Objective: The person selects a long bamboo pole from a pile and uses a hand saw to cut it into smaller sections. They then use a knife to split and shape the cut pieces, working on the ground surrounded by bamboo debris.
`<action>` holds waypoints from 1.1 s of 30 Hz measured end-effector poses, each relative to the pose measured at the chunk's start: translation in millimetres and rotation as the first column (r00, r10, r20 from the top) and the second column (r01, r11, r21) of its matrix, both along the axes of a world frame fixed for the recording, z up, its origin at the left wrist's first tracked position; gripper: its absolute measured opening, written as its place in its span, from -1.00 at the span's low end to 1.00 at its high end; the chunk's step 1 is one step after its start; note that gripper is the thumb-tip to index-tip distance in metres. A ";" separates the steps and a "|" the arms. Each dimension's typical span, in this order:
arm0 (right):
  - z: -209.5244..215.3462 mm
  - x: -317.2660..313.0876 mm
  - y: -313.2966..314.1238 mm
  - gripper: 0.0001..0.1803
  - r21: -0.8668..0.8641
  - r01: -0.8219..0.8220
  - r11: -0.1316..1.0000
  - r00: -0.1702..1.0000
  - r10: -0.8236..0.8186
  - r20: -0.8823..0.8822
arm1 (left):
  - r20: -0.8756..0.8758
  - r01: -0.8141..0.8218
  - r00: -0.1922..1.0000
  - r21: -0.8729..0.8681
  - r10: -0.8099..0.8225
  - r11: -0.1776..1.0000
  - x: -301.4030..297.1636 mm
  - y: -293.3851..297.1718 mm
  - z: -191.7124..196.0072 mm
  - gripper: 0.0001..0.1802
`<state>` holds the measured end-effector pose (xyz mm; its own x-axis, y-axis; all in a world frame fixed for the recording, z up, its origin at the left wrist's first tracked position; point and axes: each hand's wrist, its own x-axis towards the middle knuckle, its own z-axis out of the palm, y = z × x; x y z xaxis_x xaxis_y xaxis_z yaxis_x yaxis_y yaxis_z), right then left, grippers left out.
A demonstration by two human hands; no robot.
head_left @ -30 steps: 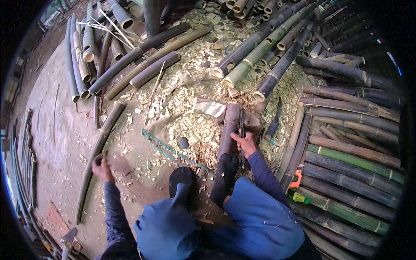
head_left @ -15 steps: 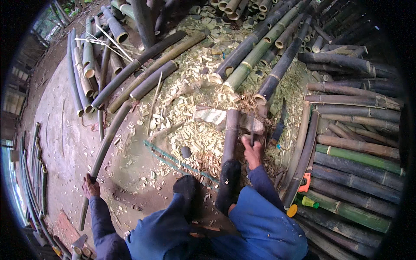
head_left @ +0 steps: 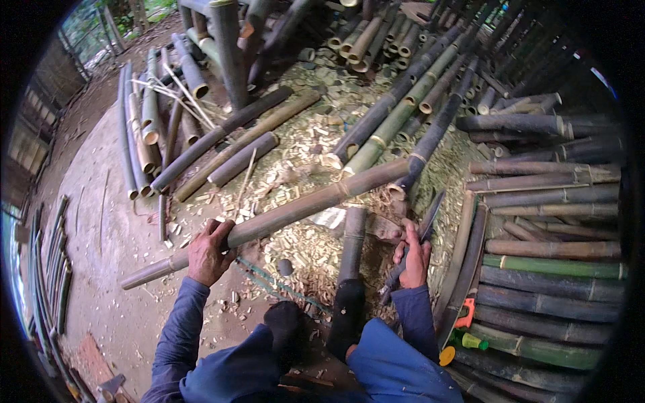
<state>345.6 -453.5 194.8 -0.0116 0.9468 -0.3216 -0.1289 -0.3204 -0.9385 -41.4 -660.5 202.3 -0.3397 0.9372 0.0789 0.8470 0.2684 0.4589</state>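
My left hand (head_left: 210, 252) is wrapped round a long brown bamboo pole (head_left: 289, 213). The pole slants across in front of me, its far end up at the right over other poles. My right hand (head_left: 413, 262) is closed on a dark tool, apparently a knife (head_left: 391, 285), which points down and left; its grip is mostly hidden by the fingers. Just beyond that hand lies another dark blade (head_left: 431, 211). A short bamboo piece (head_left: 353, 245) runs from my right foot toward a wood block (head_left: 383, 228), passing under the held pole.
Pale wood chips (head_left: 302, 252) cover the ground ahead. Bamboo poles lie at far left (head_left: 228, 127), and a long stack (head_left: 544, 295) fills the right side. An orange-handled saw (head_left: 465, 312) and a green bottle (head_left: 474, 341) rest by that stack. Green cord (head_left: 269, 279) lies near my feet.
My left hand has lifted the bamboo pole and swung it from the left side across the front. My right hand has moved slightly right and down, turning its tool downward. The view has tilted up.
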 end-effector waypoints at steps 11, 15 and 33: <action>12.1 60.2 45.5 -0.62 -0.007 -0.004 1.000 0.996 0.003 -0.087 | -0.314 0.276 0.922 0.122 -0.227 0.953 1.9 49.0 33.1 -0.39; 11.4 55.3 25.7 -0.74 -0.035 0.007 0.999 0.943 -0.018 -0.331 | -0.294 -0.019 0.909 0.680 0.296 0.733 12.6 83.5 90.4 -0.19; -16.6 2.5 -73.9 -0.62 -0.208 -0.318 0.925 0.940 0.279 -0.196 | 0.925 -0.449 0.087 0.368 -0.370 0.814 84.2 90.2 18.3 -0.46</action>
